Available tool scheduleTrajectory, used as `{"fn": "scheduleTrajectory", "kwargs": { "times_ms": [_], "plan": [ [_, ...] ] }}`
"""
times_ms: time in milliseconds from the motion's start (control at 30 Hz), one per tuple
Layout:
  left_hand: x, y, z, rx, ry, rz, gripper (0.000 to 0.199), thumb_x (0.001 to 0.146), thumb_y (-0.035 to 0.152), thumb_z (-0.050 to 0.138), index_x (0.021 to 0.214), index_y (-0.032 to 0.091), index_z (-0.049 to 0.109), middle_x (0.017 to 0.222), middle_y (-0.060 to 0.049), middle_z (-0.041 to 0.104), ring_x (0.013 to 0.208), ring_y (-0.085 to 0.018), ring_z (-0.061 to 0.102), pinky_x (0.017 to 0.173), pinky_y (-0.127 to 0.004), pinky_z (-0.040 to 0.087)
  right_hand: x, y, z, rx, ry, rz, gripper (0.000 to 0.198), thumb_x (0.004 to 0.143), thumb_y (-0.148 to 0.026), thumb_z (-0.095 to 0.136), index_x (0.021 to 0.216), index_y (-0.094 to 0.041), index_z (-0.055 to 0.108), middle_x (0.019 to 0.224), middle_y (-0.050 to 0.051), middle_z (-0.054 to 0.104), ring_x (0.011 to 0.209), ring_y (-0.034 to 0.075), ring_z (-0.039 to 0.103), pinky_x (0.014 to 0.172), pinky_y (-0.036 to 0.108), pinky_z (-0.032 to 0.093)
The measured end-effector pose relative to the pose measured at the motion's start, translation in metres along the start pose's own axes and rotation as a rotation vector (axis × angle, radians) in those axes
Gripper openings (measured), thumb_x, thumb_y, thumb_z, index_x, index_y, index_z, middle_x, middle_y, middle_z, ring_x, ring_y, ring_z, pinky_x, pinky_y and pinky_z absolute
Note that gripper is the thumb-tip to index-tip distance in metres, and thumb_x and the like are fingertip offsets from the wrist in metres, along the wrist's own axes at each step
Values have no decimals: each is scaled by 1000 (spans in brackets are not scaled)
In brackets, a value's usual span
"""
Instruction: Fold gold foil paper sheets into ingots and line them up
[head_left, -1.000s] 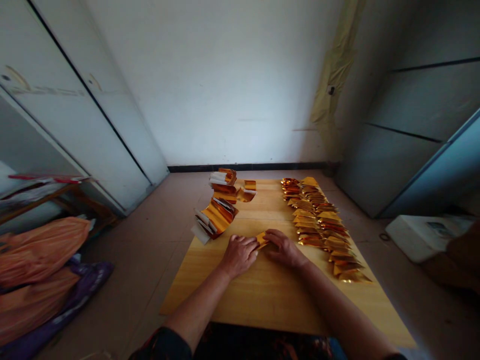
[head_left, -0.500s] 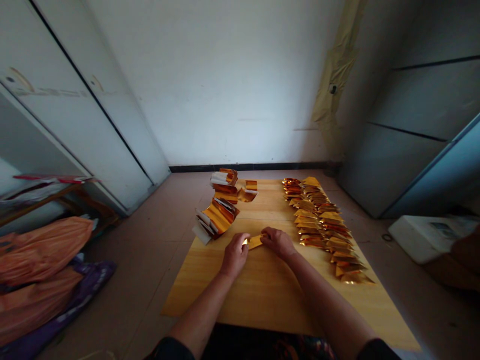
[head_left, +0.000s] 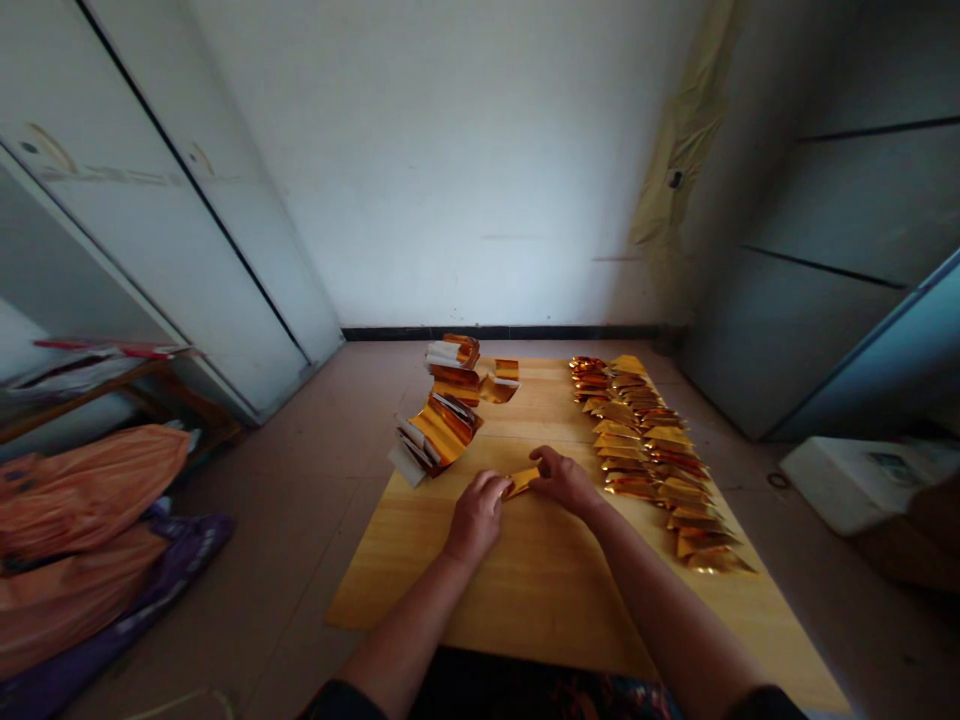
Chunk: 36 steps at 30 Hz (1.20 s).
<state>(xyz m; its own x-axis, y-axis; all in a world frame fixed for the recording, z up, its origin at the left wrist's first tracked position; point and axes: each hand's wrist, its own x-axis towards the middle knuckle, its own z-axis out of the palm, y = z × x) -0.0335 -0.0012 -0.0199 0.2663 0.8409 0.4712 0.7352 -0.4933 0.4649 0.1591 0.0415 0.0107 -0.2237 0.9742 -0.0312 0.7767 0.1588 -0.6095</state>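
A small folded piece of gold foil paper lies low over the wooden board between my hands. My left hand pinches its left end, fingers closed. At its right end is my right hand, thumb and fingers closed round the edge, the forefinger bent up. To the left, loose stacks of gold paper sheets with pale undersides lie curled. Along the right side, folded gold paper pieces sit in two overlapping rows.
The wooden board rests low in front of me. Orange and purple bags lie on the floor at left, below a small bench. At right are a white box and a grey cabinet. A white wall stands behind.
My left hand has shifted slightly right along the gold paper, covering more of its left end. My right forefinger has lifted. The whole view has moved a little.
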Motion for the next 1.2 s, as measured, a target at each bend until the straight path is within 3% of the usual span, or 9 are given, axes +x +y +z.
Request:
{"fn": "scheduleTrajectory", "kwargs": {
  "times_ms": [133,233,367,533,700,800,967,1200],
  "plan": [
    [3,4,-6,96,-22,12,49,72,-3,45,113,21,58,96,-5,66,90,-18,60,85,-35,45,-8,12,6,130,58,-164,24,68,-11,56,89,-19,63,79,0,64,74,14,58,66,22,41],
    [3,8,-12,129,-77,37,36,74,-2,46,94,21,64,84,-2,68,83,-17,61,88,-39,39,-16,15,9,74,85,-340,19,66,-5,52,73,-19,63,78,2,64,80,15,57,73,24,42],
    [-2,7,-20,130,-116,70,25,77,2,49,79,22,65,80,0,69,82,-16,61,85,-37,38,-20,14,6,49,59,-428,20,69,-5,52,74,-19,64,82,3,64,84,15,57,76,24,42],
    [-5,2,-26,64,-88,-4,14,82,14,53,82,18,66,84,-4,69,84,-17,58,78,-30,43,-12,7,1,39,4,-261,15,81,-20,53,88,-20,67,89,3,67,82,14,60,74,22,42],
    [-3,1,-23,54,-58,-103,26,90,23,44,79,17,67,81,-6,67,83,-17,58,78,-29,45,-7,-13,1,-141,0,-28,20,88,-32,49,90,-23,66,91,1,69,79,13,61,65,21,37],
    [1,1,-18,72,-46,-210,23,89,23,46,86,18,68,84,-5,69,83,-17,59,78,-29,46,-7,-23,5,-224,30,70,19,89,-32,48,90,-23,65,92,2,69,79,14,62,62,21,34],
    [11,2,-14,79,-77,-360,23,86,17,49,101,22,66,100,-3,71,92,-16,62,84,-27,44,-11,-27,11,-239,92,148,21,91,-30,44,91,-22,63,89,3,69,80,14,63,61,21,34],
    [17,8,-12,295,-165,-380,22,85,22,54,104,23,64,99,-4,70,93,-19,62,82,-30,42,-10,-25,22,-283,145,168,24,90,-22,43,111,-20,54,93,6,69,86,15,63,66,22,36]
  ]
}}
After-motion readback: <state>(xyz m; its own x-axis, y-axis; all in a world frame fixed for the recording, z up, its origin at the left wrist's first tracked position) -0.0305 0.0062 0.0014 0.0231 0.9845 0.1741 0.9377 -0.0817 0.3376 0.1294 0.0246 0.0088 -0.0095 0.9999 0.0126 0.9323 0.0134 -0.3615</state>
